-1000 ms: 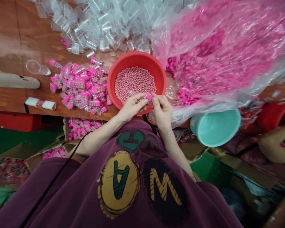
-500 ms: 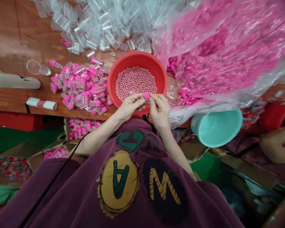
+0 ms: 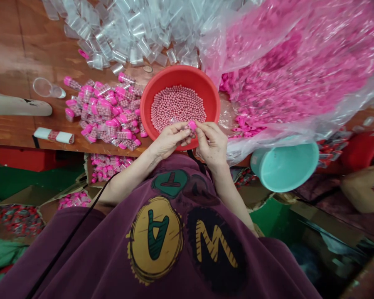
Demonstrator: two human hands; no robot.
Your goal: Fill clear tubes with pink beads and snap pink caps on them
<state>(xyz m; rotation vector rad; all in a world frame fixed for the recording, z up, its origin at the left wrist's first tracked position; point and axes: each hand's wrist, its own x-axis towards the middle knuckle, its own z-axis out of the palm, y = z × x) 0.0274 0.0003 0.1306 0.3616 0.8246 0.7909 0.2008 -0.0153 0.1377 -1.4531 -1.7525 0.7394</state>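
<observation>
Over the near rim of a red bowl (image 3: 146,95) of pink beads (image 3: 178,106), my two hands meet. My left hand (image 3: 170,138) is closed round a small clear bottle, mostly hidden by the fingers. A bright pink cap (image 3: 192,125) shows at the bottle's end. My right hand (image 3: 213,143) pinches at this cap from the right, thumb against forefinger. Left of the bowl lies a heap of bead-filled bottles with pink caps (image 3: 107,110). Loose pink caps (image 3: 247,128) spill from a large clear plastic bag (image 3: 262,139) on the right.
Empty clear bottles (image 3: 127,29) are piled at the back. A clear cup (image 3: 43,87), a white cylinder (image 3: 21,104) and a white roll (image 3: 54,136) lie left. A turquoise tub (image 3: 288,166) stands at the table's right edge. Another person's arm (image 3: 364,187) shows far right.
My right hand has turned slightly and its back has shifted a little to the right, fingertips still at the cap. My left hand stays in place.
</observation>
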